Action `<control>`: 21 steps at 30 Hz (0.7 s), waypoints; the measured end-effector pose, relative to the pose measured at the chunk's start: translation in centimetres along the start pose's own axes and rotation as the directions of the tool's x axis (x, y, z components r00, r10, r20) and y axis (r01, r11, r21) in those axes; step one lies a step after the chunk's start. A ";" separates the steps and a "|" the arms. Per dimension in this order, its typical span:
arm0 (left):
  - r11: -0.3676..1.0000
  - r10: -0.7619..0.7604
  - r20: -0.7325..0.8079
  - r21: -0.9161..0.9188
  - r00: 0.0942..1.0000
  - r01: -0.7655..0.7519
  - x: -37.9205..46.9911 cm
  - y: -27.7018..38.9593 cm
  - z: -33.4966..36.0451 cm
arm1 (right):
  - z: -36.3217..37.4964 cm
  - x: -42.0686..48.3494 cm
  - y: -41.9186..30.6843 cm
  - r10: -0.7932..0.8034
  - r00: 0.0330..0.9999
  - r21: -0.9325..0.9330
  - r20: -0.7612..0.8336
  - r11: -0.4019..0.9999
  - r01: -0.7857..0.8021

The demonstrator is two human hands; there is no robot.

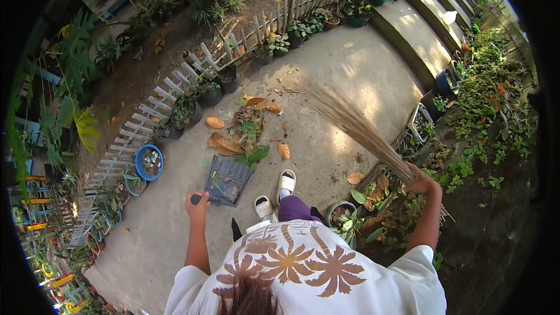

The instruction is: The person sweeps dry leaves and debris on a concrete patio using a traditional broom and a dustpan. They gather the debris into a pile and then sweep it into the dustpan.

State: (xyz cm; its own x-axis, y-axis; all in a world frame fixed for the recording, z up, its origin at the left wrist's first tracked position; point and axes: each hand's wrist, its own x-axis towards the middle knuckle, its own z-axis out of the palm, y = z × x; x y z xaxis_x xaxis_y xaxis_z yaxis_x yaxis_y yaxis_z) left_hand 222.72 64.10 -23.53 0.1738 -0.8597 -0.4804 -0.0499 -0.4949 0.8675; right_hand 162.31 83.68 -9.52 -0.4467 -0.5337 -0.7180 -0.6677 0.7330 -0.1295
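Note:
My left hand is closed around the handle of a dark dustpan, which rests on the concrete path with small bits of debris in it. My right hand grips the bound end of a stick broom. The broom's long bristles fan out over the path, up and to the left. Just beyond the dustpan's far edge lies a pile of dry brown leaves mixed with green ones. A large green leaf touches or overlaps the dustpan's corner. One loose orange-brown leaf sits apart, near my sandals.
A low picket fence runs along the left, lined with potted plants and a blue basin. Concrete steps rise at the upper right. Leafy ground plants border the right side. A potted plant stands close to my right leg.

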 end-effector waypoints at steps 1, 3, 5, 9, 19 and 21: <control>1.000 0.000 0.013 0.010 1.000 0.000 0.1 -0.4 -0.4 | -0.6 1.5 1.0 0.029 0.999 0.035 -0.034 0.999 -0.027; 0.999 0.004 0.029 0.035 1.000 -0.005 0.7 -0.1 -0.4 | -0.6 6.8 2.4 0.093 0.991 0.119 -0.099 0.990 -0.081; 0.997 -0.004 0.020 0.071 1.000 0.003 0.5 1.0 -0.2 | 0.5 12.0 -0.2 0.166 0.974 0.141 -0.155 0.979 -0.145; 0.996 0.000 -0.001 0.084 1.000 0.000 1.0 2.3 -0.4 | 7.6 16.0 -11.5 0.190 0.975 -0.204 -0.114 0.956 -0.210; 0.994 -0.026 -0.021 -0.102 0.999 0.024 0.9 3.4 1.6 | -1.1 6.2 -5.7 -0.117 0.956 0.121 0.270 0.989 0.087; 0.991 -0.037 -0.030 -0.129 0.999 0.033 0.4 3.5 2.4 | -4.2 7.1 -4.1 -0.058 0.984 0.025 0.170 0.998 0.054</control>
State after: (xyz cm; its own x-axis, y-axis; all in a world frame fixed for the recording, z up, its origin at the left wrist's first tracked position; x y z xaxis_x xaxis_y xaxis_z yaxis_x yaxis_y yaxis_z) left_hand 220.25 61.73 -21.05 0.2050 -0.8367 -0.5079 0.0836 -0.5020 0.8608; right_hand 159.37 75.14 -11.23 -0.2999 -0.4958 -0.8150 -0.6758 0.7134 -0.1854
